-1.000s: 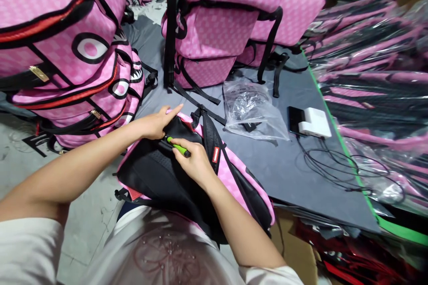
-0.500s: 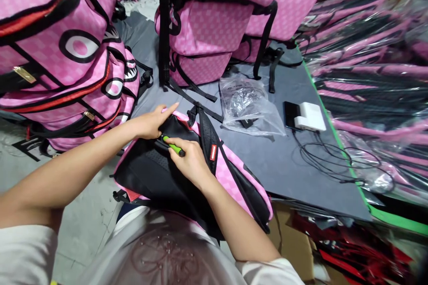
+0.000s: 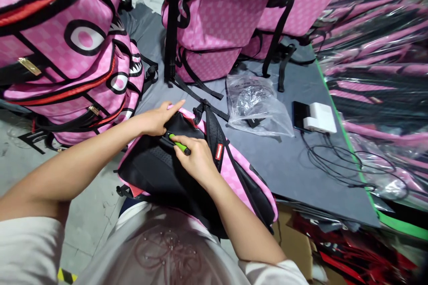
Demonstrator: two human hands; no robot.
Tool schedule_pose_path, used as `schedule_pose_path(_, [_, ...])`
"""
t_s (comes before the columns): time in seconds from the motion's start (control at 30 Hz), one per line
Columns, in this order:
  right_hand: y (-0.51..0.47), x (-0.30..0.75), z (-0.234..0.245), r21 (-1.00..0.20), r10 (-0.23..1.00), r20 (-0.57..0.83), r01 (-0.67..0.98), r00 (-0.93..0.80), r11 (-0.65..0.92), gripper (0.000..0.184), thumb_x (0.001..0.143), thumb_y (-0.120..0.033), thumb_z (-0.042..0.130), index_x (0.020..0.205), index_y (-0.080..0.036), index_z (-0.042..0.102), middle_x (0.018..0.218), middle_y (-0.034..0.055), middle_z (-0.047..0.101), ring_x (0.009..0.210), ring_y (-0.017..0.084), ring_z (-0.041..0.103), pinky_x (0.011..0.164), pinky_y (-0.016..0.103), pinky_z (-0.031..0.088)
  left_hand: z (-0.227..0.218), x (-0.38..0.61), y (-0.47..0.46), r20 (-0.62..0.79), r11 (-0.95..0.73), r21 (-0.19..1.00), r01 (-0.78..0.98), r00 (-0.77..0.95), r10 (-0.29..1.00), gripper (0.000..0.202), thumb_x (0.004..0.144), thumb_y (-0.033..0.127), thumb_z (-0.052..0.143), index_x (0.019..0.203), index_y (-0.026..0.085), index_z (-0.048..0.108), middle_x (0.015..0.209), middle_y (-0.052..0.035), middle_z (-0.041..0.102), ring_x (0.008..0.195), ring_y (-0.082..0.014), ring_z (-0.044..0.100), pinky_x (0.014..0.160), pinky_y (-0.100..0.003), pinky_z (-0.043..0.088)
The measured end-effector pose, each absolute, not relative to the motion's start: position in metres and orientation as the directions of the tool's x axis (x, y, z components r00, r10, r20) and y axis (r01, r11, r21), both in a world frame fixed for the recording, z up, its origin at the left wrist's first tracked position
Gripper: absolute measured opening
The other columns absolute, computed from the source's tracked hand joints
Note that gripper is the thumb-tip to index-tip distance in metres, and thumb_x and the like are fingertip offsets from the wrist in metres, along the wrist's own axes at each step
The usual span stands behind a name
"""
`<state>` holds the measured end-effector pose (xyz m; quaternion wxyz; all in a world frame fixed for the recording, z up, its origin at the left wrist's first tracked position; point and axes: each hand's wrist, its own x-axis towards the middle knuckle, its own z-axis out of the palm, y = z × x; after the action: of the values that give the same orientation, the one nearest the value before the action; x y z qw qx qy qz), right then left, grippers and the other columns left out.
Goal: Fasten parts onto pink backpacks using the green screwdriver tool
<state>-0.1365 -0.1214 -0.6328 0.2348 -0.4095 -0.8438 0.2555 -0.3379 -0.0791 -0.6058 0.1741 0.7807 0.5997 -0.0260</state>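
A black and pink backpack [image 3: 154, 171] lies across the near edge of the table, its black padded back facing up. My left hand [image 3: 158, 119] grips its upper edge, with the index finger stretched along the pink trim. In my right hand [image 3: 197, 156] is a slim green tool [image 3: 180, 144] with a black end; its exact kind is unclear. The tool's tip meets the black panel close to my left fingers, and its point is hidden there. A black shoulder strap [image 3: 214, 129] with a red label runs just beyond my right hand.
Stacked pink backpacks [image 3: 83, 38] with printed eyes stand at left, more pink bags [image 3: 220, 22] at the back. A clear plastic bag [image 3: 257, 107], a phone [image 3: 301, 115] and a white charger [image 3: 321, 118] with cables lie on the grey table [image 3: 301, 178]. Plastic-wrapped bags [image 3: 377, 75] line the right.
The whole view has shifted a little, so things sit slightly farther right. Both hands keep nearly the same places on the backpack, with the green tool still at the panel.
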Motion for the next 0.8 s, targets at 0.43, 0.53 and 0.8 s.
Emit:
schedule_pose_path(0.43, [-0.122, -0.142, -0.630, -0.676, 0.841, 0.123, 0.576, -0.526, 0.460, 0.028, 0.091, -0.019, 0.063, 0.116, -0.025, 0.074, 0.110, 0.0000, 0.078, 0.096, 0.017, 0.075, 0.094, 0.028, 0.052, -0.611, -0.340, -0.076, -0.242, -0.221, 0.240, 0.945, 0.279, 0.929, 0.112, 0.077, 0.013, 0.060, 0.159, 0.034, -0.013, 0.163, -0.0185, 0.018, 0.118, -0.0269, 0.065, 0.090, -0.032, 0.052])
schedule_pose_path(0.53, [-0.124, -0.145, -0.625, -0.595, 0.864, 0.099, 0.667, -0.493, 0.449, 0.028, 0.092, -0.021, 0.061, 0.116, -0.024, 0.074, 0.107, 0.0028, 0.079, 0.093, 0.019, 0.075, 0.096, 0.031, 0.049, -0.616, -0.344, -0.076, -0.207, -0.242, 0.271, 0.932, 0.302, 0.931, 0.109, 0.078, 0.013, 0.059, 0.160, 0.030, -0.010, 0.162, -0.0193, 0.019, 0.128, -0.0304, 0.059, 0.099, -0.035, 0.050])
schedule_pose_path(0.8, [-0.122, -0.134, -0.609, -0.656, 0.868, 0.142, 0.611, -0.476, 0.442, 0.018, 0.090, -0.022, 0.060, 0.102, -0.021, 0.074, 0.104, 0.0059, 0.078, 0.099, 0.020, 0.072, 0.091, 0.031, 0.050, -0.628, -0.351, -0.066, -0.130, -0.265, 0.262, 0.928, 0.306, 0.943, 0.107, 0.076, 0.022, 0.061, 0.162, 0.030, -0.004, 0.160, -0.0165, 0.025, 0.125, -0.0307, 0.061, 0.101, -0.037, 0.051])
